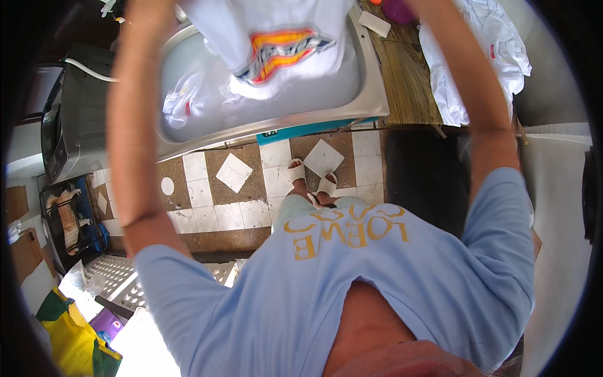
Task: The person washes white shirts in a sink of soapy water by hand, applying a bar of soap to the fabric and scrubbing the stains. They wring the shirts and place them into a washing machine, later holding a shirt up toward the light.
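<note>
From my end the biggest thing in view is the metal sink (pixel 372 81), with cloudy water (pixel 188 68) inside its rim. The wooden bench (pixel 408 81) butts up against the sink's right edge.

Next in size is the white garment (pixel 270 16), hanging in over the sink's far edge, above the water and nearer the sink's right edge than its left. I judge it soaked: limp, heavier than dry cloth, dragging downward and slick if there is soap in it. It shouldn't break, though a pinch at one thin spot could stretch it or slide off. I'd gather full fistfuls of cloth at two places well apart, high up, so the weight is shared.

The left forearm (pixel 135 132) and right forearm (pixel 461 69) reach up either side of it, but the left hand and right hand lie beyond my upper border, so I can't tell whether the fingers are clamped on the cloth or apart.

A heap of white cloth (pixel 507 63) lies along the bench's right edge, partly behind the right forearm. A smaller white bundle (pixel 182 100) sits in the water by the sink's left edge; I'd scoop that from beneath.

Smaller again is the garment's printed emblem (pixel 282 53), probably a stiffer, smoother patch that I'd avoid gripping. Smallest is a white block (pixel 375 24) at the bench's left edge, likely slippery when wet.
</note>
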`<state>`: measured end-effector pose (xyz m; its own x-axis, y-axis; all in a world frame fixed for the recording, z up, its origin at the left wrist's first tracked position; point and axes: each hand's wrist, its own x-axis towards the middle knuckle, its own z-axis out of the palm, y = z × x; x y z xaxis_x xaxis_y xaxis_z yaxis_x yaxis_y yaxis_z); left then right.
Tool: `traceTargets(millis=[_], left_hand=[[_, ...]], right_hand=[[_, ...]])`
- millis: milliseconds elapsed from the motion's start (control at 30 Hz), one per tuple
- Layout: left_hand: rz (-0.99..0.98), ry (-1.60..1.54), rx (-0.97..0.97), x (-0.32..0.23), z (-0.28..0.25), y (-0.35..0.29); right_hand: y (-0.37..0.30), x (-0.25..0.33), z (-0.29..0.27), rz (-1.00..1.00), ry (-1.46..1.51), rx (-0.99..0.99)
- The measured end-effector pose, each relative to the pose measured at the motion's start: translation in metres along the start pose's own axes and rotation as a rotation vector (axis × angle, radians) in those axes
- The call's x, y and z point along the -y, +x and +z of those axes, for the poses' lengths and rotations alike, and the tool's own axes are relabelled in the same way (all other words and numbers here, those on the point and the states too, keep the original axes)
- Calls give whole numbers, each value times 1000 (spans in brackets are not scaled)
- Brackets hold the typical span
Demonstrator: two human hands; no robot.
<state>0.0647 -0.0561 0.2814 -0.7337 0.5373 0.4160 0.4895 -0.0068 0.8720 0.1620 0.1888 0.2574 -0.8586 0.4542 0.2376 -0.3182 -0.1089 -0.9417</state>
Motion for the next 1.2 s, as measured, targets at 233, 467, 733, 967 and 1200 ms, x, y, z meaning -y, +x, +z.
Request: traceTargets(millis=[233, 467, 733, 967, 1200], left_hand=[[8, 730, 97, 276, 99, -105], [-132, 741, 421, 342, 116, -71], [-98, 58, 26, 281, 145, -52], [-64, 541, -26, 264, 142, -22], [-189, 129, -53, 263, 169, -34]], right_hand=[[-66, -262, -18, -386, -1246, -120], [-57, -311, 11, 184, -923, -158], [-32, -300, 19, 543, 462, -457], [-22, -368, -2, 84, 196, -345], [-24, -344, -33, 319, -160, -376]])
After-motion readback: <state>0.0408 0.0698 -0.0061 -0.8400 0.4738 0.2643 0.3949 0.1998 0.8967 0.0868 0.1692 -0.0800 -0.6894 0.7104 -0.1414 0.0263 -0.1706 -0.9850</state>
